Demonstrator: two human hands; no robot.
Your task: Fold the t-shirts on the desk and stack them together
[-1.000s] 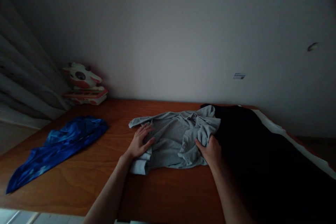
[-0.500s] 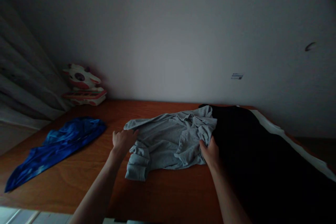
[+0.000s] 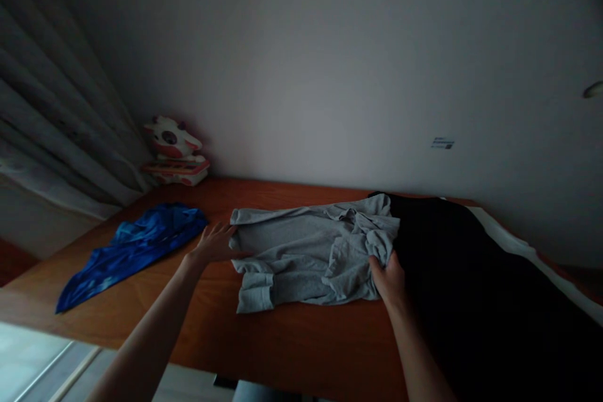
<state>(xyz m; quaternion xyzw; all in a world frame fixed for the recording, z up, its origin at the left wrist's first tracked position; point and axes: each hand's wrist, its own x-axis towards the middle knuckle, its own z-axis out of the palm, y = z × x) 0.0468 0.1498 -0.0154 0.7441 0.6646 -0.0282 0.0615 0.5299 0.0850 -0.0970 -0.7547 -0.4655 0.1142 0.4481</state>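
Note:
A wrinkled grey shirt (image 3: 301,251) is spread on the wooden table, its right end bunched and lying against a black cloth (image 3: 452,276). My right hand (image 3: 390,275) grips that bunched end, thumb on top of the fabric. At the shirt's left edge is my left hand (image 3: 213,244), fingers stretched out and apart; some fingertips are hidden by the fabric. Below that hand, a folded flap of the shirt points toward the table's front.
On the left lies a crumpled blue cloth (image 3: 136,245). A cow-shaped toy keyboard (image 3: 176,163) stands at the back left, beside a pale curtain (image 3: 61,113). White fabric (image 3: 509,239) shows along the black cloth's right side. The wall (image 3: 301,75) rises behind the table (image 3: 301,339).
My left hand has opened out and moved slightly left at the shirt's edge. The shirt's left side lies straighter and flatter. My right hand keeps its grip. The view has turned a little left.

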